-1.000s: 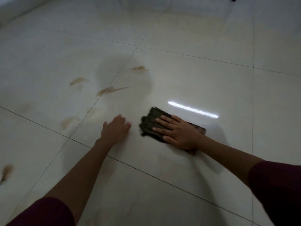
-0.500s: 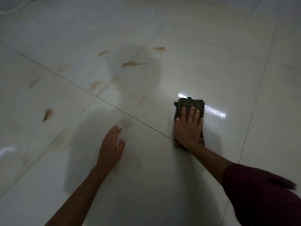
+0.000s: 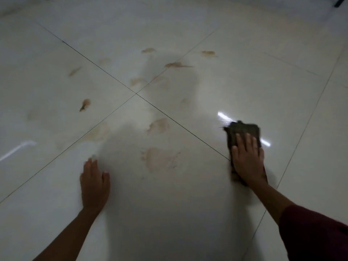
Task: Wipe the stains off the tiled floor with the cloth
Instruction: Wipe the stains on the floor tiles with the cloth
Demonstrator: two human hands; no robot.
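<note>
A dark cloth lies flat on the glossy white tiled floor at the right. My right hand presses down on it with fingers spread, covering its near half. My left hand rests flat on the floor at the lower left, holding nothing. Several brown stains mark the tiles: a smeared patch between my hands, a blotch just beyond it, a streak farther off, and a small dark spot to the left.
Dark grout lines cross at a tile corner ahead of me. A bright light reflection glints beside the cloth. A dark object shows at the top right corner. My shadow covers the middle floor.
The view has shifted, so the stains and grout cross now sit nearer the centre. My right hand and the cloth moved to the right. My left hand now lies flat on the floor.
</note>
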